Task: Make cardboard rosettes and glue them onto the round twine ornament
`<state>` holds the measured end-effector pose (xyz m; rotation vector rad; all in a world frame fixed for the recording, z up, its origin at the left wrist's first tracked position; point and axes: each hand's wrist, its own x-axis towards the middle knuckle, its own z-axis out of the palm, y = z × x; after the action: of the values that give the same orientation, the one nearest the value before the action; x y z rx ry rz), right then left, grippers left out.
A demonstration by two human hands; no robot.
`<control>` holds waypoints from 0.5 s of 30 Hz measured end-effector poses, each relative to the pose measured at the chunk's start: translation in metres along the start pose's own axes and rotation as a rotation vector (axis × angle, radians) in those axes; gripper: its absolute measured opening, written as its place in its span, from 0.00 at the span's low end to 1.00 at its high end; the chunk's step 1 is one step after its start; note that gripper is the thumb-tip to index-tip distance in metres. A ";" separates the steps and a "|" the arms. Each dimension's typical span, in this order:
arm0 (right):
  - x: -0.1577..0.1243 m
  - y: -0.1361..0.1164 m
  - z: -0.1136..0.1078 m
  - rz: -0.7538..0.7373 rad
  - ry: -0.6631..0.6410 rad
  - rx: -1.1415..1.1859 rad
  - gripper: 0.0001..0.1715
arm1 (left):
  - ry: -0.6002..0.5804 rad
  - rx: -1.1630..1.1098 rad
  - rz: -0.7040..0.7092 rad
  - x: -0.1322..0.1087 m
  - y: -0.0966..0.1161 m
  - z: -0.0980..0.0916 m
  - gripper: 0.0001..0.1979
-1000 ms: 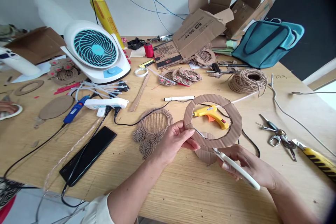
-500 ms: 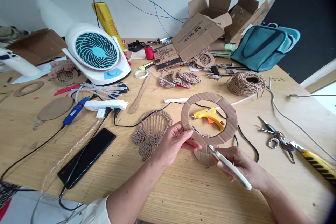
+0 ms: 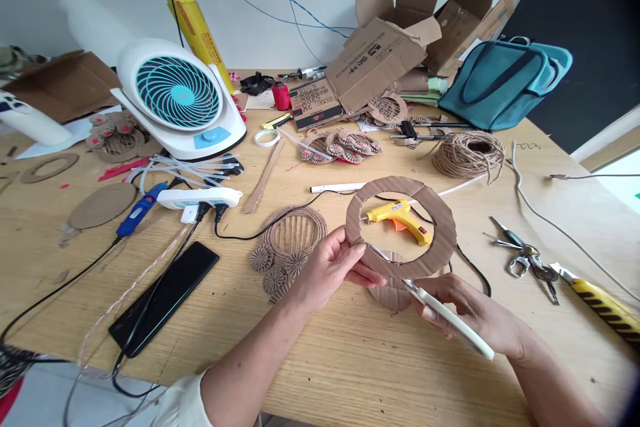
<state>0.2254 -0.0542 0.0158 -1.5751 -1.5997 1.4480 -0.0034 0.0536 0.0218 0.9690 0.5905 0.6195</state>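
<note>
Standing by the table (image 3: 320,363), taking the yellow glue gun (image 3: 397,212) as my landmark.

The left hand (image 3: 327,272) is pinching a cardboard ring (image 3: 445,230) at its lower left, thumb lying on top and fingers curling underneath. The ring is hanging in the air between the wearer and the glue gun, its opening framing the gun from here. The right hand (image 3: 467,310) is wrapping around white-handled scissors (image 3: 457,325), nearer than the glue gun and to its right; I cannot tell how far the handles are being squeezed. The blades are meeting the ring's lower rim. A pale sliver is showing inside the opening, in line with them; possibly a blade tip, but I cannot be sure.

Change over the last half second: slight. Ring and scissors are both sitting a touch farther right against the glue gun, and the scissors' handle is slanting less steeply. My reading: the hands are adjusting the angle at the rim, not finishing a cut; the ring is looking unbroken there.

Around them: a cardboard disc (image 3: 391,297) is lying nearer than the glue gun, partly under the ring; a rosette piece (image 3: 295,263) is resting to its left, a twine coil (image 3: 450,160) beyond it to the right.
</note>
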 end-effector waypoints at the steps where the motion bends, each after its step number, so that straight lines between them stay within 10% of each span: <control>1: 0.000 -0.002 -0.001 -0.002 -0.003 -0.010 0.29 | -0.003 0.008 -0.005 0.000 0.000 0.000 0.19; 15: 0.001 -0.002 -0.004 -0.046 -0.027 -0.050 0.27 | 0.037 0.068 -0.012 0.000 0.000 0.002 0.17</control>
<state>0.2282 -0.0511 0.0185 -1.5424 -1.6887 1.4207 -0.0022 0.0526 0.0224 1.0184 0.6529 0.6106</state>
